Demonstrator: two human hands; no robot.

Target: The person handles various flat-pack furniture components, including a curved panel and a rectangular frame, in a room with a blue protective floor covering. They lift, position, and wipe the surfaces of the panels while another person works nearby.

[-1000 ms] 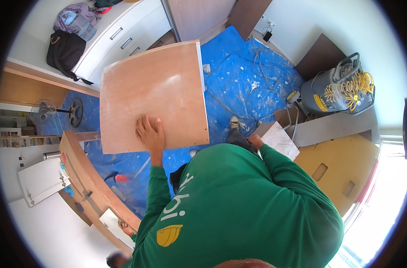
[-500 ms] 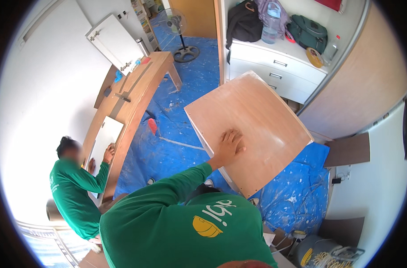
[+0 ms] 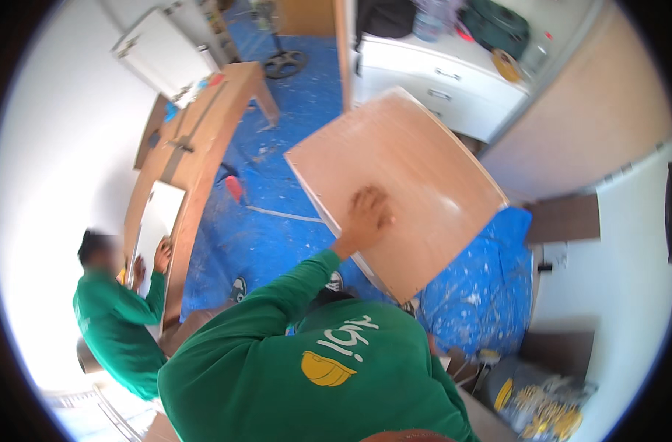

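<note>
My left hand [image 3: 367,217] lies palm down on a wood-faced panel [image 3: 424,199], its fingers spread a little. That panel forms the top of a box-like piece with a pale side along its left edge. Whether anything thin is under my palm cannot be seen; dark shading surrounds the fingers. My left arm reaches out in a green sleeve. The right sleeve shows at the lower right of my green shirt, but no right hand can be made out.
A co-worker [image 3: 119,317] in green rests both hands on a white board [image 3: 159,217] on a wooden bench [image 3: 211,140]. Blue sheeting [image 3: 225,228] covers the floor. White drawers [image 3: 424,81] stand behind the panel, a fan base [image 3: 284,64] at the back. A grey sack [image 3: 535,394] lies lower right.
The whole view has shifted, so the room sits further up and left. My left hand stays on the panel, with its fingers at a slightly different angle.
</note>
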